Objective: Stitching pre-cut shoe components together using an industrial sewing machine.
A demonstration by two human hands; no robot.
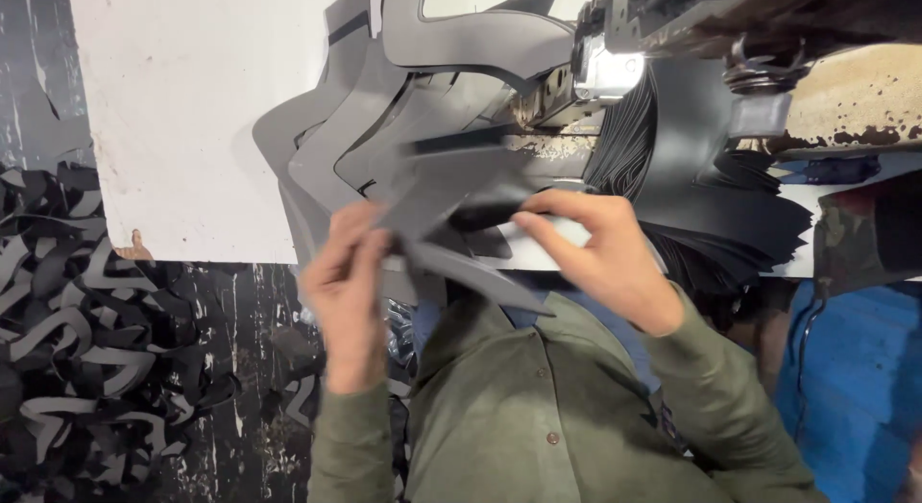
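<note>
Both hands are gripping one dark cut piece (451, 200): left hand (348, 282) pinching its edge, right hand (600, 248) clamping its other end.

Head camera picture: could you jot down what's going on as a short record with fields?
Left hand: pinching a dark grey cut sheet piece
Right hand: gripping the same piece from the other side
Surface: white board, more cut pieces piled on it
Behind: machine with metal parts
Floor: heap of black offcuts
Clothing: green shirt
</note>
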